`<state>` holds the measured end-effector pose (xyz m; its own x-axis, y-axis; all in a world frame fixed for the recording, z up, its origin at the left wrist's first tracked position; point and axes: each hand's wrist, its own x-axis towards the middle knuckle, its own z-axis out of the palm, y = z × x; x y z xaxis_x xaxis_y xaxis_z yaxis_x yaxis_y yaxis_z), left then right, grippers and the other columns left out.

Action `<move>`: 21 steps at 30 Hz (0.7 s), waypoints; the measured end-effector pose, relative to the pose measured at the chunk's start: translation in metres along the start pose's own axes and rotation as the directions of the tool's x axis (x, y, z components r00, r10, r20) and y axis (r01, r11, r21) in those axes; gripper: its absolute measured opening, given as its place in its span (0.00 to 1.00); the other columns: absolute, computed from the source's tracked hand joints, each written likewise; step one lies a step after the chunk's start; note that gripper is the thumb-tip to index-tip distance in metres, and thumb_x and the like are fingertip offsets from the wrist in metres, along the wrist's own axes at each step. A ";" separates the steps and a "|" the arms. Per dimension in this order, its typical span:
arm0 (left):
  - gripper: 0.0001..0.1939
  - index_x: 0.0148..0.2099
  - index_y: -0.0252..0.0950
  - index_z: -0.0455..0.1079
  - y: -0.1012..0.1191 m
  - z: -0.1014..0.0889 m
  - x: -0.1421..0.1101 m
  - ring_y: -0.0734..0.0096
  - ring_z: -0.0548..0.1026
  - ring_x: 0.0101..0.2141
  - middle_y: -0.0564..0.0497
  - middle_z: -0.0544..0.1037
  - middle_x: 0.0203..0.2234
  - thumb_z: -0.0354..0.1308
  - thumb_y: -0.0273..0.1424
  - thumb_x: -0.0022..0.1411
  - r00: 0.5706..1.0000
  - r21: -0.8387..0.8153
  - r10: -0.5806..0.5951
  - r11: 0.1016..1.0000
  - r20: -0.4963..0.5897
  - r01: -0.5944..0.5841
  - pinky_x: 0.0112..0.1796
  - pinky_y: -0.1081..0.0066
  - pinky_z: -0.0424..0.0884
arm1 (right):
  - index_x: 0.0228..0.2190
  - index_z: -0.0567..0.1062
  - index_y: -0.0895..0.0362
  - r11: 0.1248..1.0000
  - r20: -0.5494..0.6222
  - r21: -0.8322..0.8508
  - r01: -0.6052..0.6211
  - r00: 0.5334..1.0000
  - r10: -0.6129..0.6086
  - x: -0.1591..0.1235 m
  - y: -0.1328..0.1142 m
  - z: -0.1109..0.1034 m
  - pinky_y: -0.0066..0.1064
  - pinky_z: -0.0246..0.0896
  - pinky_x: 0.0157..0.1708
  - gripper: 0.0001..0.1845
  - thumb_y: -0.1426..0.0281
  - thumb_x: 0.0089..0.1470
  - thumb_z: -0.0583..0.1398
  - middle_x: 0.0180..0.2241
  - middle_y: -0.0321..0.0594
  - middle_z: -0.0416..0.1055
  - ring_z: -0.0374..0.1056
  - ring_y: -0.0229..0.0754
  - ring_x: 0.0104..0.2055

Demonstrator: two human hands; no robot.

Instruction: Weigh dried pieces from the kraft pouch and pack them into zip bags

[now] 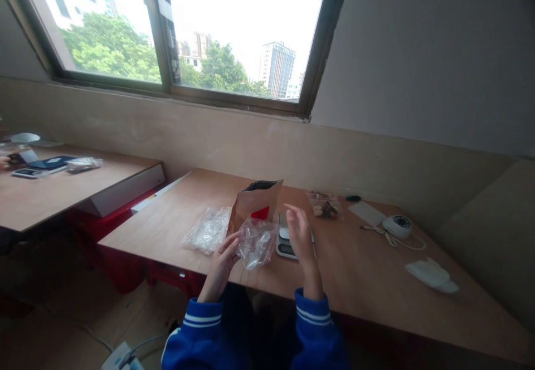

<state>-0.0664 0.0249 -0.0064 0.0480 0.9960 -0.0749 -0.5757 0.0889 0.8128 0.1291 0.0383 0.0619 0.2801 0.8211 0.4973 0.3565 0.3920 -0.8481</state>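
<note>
Clear bag [257, 250] is in front of the paper bag [246, 204], held at its left edge by the left hand [224, 254], whose fingers are clamped on the plastic. The right hand [300, 235] is to the right of the paper bag, fingers stretched out and apart from the thumb side, with nothing visible in them. That hand hides part of the scale [286, 249], just right of the paper bag; the clear bag covers the paper bag's lower front. Crumpled plastic [208, 230] lies on the table [355, 281] beside the paper bag's left. Farther right of it are a small filled packet [324, 209] and a white camera [396, 226].
</note>
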 end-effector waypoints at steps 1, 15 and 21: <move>0.19 0.45 0.35 0.76 -0.002 0.004 -0.001 0.66 0.78 0.39 0.44 0.80 0.41 0.66 0.35 0.50 1.000 0.000 0.012 1.000 0.020 -0.012 0.38 0.72 0.73 | 0.45 0.72 0.56 0.989 -0.008 0.054 -0.135 0.991 0.135 -0.013 0.005 -0.002 0.40 0.59 0.52 0.23 0.54 0.56 0.54 0.48 0.47 0.70 0.64 0.49 0.53; 0.19 0.50 0.37 0.72 -0.006 0.027 -0.015 0.56 0.74 0.47 0.44 0.78 0.45 0.62 0.35 0.55 0.949 0.312 -0.012 0.945 0.315 -0.092 0.42 0.66 0.71 | 0.46 0.68 0.57 0.688 -0.061 0.604 -0.403 0.837 0.543 -0.057 0.026 -0.012 0.28 0.66 0.30 0.32 0.66 0.38 0.70 0.30 0.33 0.72 0.69 0.36 0.27; 0.22 0.46 0.33 0.75 -0.004 0.027 -0.013 0.58 0.75 0.43 0.43 0.79 0.40 0.54 0.45 0.59 0.951 0.352 -0.140 0.935 0.274 0.036 0.44 0.64 0.69 | 0.47 0.68 0.56 0.803 -0.029 0.498 -0.328 0.919 0.393 -0.062 0.022 -0.021 0.27 0.66 0.28 0.28 0.65 0.44 0.67 0.33 0.37 0.73 0.69 0.37 0.29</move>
<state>-0.0428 0.0117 0.0072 0.3499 0.9364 -0.0264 -0.2498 0.1204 0.9608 0.1387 -0.0130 0.0162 0.4230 0.8969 0.1289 -0.2497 0.2522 -0.9349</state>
